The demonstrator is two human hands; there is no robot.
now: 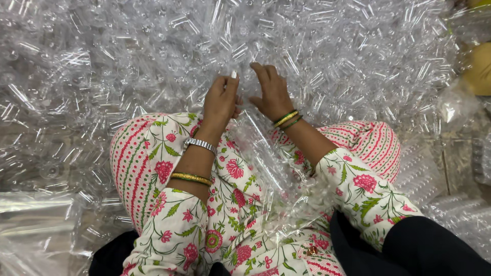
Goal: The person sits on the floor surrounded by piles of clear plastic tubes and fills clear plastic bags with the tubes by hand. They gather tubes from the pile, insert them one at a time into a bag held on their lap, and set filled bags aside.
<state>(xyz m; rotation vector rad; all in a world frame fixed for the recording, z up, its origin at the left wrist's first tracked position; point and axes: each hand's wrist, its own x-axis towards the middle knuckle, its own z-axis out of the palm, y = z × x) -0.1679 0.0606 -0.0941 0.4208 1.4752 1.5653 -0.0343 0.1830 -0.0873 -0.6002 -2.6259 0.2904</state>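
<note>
I sit on the floor in floral white, pink and green clothes, knees apart. A big heap of small clear plastic pieces fills the floor ahead. My left hand, with a silver bracelet and a gold bangle on that arm, reaches into the heap's near edge, fingers curled among the pieces. My right hand, with green and gold bangles, rests palm down on the heap beside it, fingers spread. A clear plastic bag lies in my lap between my knees, holding more clear pieces. Whether either hand grips a piece is hidden.
Crumpled clear plastic sheeting lies at the lower left. More clear bags of pieces sit at the right. A yellow round object shows at the right edge.
</note>
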